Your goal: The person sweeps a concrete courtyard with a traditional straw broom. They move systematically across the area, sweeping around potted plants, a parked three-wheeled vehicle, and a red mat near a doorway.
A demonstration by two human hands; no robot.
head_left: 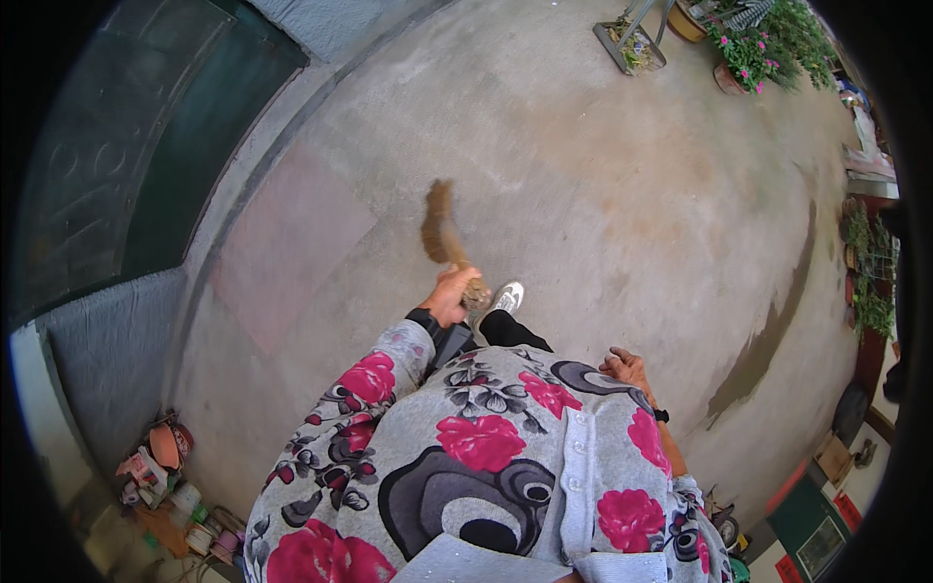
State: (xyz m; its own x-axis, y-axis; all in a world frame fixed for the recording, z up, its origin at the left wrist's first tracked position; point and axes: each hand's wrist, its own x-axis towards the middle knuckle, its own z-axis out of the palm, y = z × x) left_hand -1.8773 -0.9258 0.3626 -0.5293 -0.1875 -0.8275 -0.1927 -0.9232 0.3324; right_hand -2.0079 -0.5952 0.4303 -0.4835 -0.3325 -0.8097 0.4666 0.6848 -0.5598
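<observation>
A dustpan [609,47] holds loose litter; a flowerpot [728,80] near it holds a pink-flowered plant [756,60]. The brown, motion-blurred hand broom [437,228] is over the concrete floor [583,204], left hand [450,295] clamped around it. The right hand [627,369], apart, half-curls; I cannot tell whether it's closed.

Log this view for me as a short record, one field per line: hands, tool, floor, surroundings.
Left hand: gripping a brown broom
Right hand: loosely curled beside the floral shirt
Broom state: blurred, reaching ahead of the left hand
Floor: greyish, dark streak at right
Top right: dustpan with debris, potted pink flowers
Left side: dark green door
</observation>
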